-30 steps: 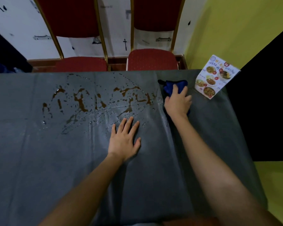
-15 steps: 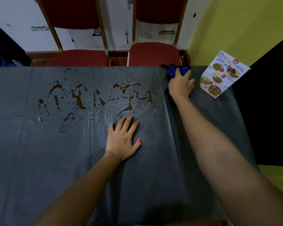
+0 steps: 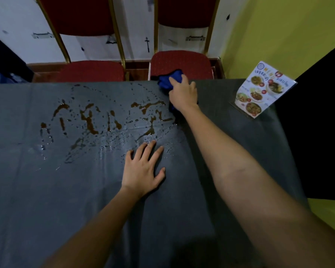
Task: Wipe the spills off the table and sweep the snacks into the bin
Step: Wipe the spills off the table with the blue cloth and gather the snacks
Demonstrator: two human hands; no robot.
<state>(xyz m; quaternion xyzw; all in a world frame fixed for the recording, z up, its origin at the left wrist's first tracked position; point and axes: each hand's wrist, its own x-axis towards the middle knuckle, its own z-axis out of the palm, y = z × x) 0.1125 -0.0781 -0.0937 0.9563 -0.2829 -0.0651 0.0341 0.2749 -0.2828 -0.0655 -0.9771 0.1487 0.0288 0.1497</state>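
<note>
A dark grey cloth covers the table. Brown sauce streaks and water droplets are spread over its far middle. My right hand presses a blue cloth down at the table's far edge, just right of the spill, with the fingers lying over the cloth. My left hand lies flat on the tablecloth with its fingers spread, just below the wet patch. No snacks and no bin are in view.
A standing menu card with food pictures is at the far right corner. Two red chairs with gold frames are pushed against the table's far side. A yellow wall is on the right, and a dark panel drops beside the table's right edge.
My right hand has pushed the blue cloth away from me, up to the table's far edge, and slightly left. My left hand has stayed flat in place.
</note>
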